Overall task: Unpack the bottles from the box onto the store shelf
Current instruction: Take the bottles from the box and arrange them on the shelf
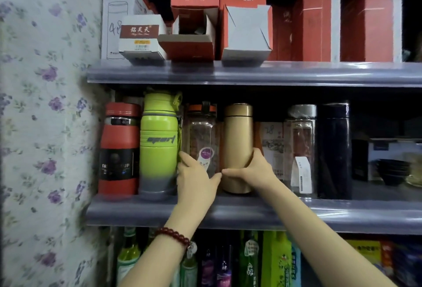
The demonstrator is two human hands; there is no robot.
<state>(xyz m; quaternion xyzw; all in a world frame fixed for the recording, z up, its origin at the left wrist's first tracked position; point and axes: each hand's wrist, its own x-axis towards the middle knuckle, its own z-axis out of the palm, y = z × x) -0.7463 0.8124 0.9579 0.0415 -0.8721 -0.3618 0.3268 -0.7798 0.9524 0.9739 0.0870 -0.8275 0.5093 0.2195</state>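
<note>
While both arms reach up from the bottom of the frame, the left hand (pixel 196 178) curls its fingers and thumb around the clear plastic bottle with an orange-rimmed lid (pixel 201 136), and the right hand (pixel 252 170) wraps the lower part of the tall matte gold metal flask (pixel 238 140). Both bottles stand upright, side by side, on the grey middle shelf (pixel 342 214) at centre frame, just right of a lime-green sport bottle (pixel 158 145). A dark red bead bracelet (pixel 174 236) circles the left wrist.
</note>
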